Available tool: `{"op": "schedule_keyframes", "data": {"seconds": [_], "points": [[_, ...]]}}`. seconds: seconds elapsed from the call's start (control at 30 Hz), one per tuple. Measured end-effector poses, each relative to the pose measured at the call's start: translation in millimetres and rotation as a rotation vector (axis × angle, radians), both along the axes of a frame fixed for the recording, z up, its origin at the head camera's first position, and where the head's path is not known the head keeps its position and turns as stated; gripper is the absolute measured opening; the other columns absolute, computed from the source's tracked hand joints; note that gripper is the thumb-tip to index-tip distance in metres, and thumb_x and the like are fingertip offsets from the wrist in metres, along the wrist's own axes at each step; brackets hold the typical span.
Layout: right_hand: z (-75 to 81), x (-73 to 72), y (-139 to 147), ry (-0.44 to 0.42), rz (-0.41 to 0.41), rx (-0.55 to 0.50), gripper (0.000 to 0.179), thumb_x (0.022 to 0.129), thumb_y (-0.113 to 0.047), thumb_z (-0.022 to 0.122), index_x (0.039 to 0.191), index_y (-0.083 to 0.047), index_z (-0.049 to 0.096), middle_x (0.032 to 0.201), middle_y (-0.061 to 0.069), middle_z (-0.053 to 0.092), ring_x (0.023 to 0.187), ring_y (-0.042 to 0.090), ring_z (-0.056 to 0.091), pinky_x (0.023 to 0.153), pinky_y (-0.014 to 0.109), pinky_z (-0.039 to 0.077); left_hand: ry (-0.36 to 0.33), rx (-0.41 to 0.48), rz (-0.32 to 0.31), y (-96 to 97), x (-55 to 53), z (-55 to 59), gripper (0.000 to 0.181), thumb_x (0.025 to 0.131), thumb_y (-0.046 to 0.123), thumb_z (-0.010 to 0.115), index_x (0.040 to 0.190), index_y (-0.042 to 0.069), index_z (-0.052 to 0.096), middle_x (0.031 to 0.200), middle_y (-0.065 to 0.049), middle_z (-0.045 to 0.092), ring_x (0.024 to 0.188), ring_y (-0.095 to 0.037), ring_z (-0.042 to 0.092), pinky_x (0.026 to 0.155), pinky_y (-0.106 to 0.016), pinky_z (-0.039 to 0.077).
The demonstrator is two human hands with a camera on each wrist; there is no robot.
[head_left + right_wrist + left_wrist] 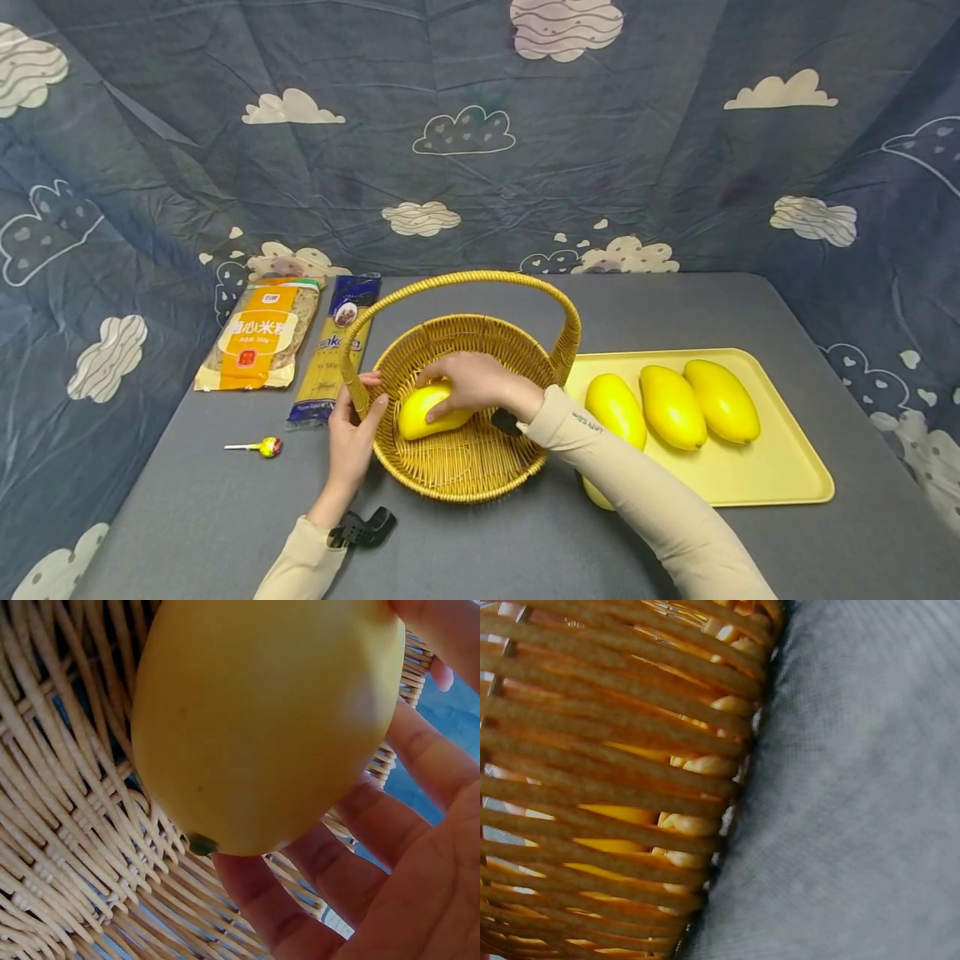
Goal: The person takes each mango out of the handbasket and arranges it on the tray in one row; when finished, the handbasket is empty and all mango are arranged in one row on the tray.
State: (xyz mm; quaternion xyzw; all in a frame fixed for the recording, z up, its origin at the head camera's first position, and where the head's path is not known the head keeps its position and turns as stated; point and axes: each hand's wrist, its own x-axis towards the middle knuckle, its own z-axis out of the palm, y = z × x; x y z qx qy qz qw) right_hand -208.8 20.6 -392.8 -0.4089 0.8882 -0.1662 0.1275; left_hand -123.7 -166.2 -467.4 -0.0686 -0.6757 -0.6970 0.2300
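A round wicker basket (468,471) with a tall arched handle stands mid-table. My left hand (351,442) holds its left rim at the foot of the handle, thumb on the near side and fingers behind. Inside the basket, my right hand (474,385) grips a yellow mango (422,418) from above, toward the left part of the floor. The right wrist view has the mango (255,720) up close, its small green stem end downward and fingers curled around one side. Only the basket's woven outer wall (607,697) and grey cloth fill the left wrist view, with yellow showing through the gaps.
Three mangoes (672,407) lie on a pale yellow tray (780,479) at the right, partly behind my right forearm. Left of the basket are a blue-and-gold pasta packet (330,358), an orange-labelled noodle bag (258,337) and a lollipop (268,447).
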Motion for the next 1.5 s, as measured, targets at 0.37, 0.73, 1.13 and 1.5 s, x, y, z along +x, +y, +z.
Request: {"op": "schedule_keyframes", "data": {"seconds": [0.37, 0.73, 1.13, 1.5], "points": [[-0.3, 1.6, 4, -0.067, -0.033, 0.08, 0.057, 0.073, -0.05, 0.077, 0.123, -0.029, 0.062, 0.119, -0.003, 0.063, 0.104, 0.017, 0.059, 0.078, 0.036, 0.048, 0.001, -0.007, 0.007, -1.1, 0.4, 0.2, 0.022, 0.091, -0.005, 0.058, 0.111, -0.011, 0.05, 0.123, -0.027, 0.051, 0.119, -0.019, 0.047, 0.1, -0.025, 0.037], [-0.1, 4.1, 7, -0.066, -0.067, 0.151, 0.059, 0.069, -0.057, 0.077, 0.118, -0.03, 0.06, 0.103, -0.003, 0.066, 0.09, 0.017, 0.06, 0.07, 0.036, 0.046, 0.012, -0.011, 0.01, -0.6, -1.1, -0.9, 0.024, 0.089, -0.011, 0.056, 0.112, -0.013, 0.05, 0.124, -0.03, 0.049, 0.119, -0.02, 0.047, 0.101, -0.025, 0.036], [4.4, 8.5, 11, -0.073, -0.105, 0.23, 0.057, 0.072, -0.059, 0.073, 0.113, -0.026, 0.053, 0.094, -0.001, 0.064, 0.078, 0.016, 0.058, 0.063, 0.034, 0.044, 0.022, -0.018, 0.01, 0.6, 0.6, 1.7, 0.022, 0.09, -0.01, 0.056, 0.111, -0.012, 0.051, 0.123, -0.029, 0.05, 0.118, -0.019, 0.048, 0.1, -0.024, 0.037], [4.3, 11.9, 25, -0.078, -0.115, 0.191, 0.054, 0.074, -0.057, 0.073, 0.111, -0.024, 0.051, 0.08, -0.003, 0.058, 0.072, 0.015, 0.055, 0.059, 0.032, 0.044, 0.04, -0.034, 0.004, 5.7, 7.8, 19.4, 0.021, 0.088, -0.016, 0.053, 0.108, -0.018, 0.048, 0.12, -0.036, 0.047, 0.116, -0.016, 0.049, 0.099, -0.023, 0.037]]}}
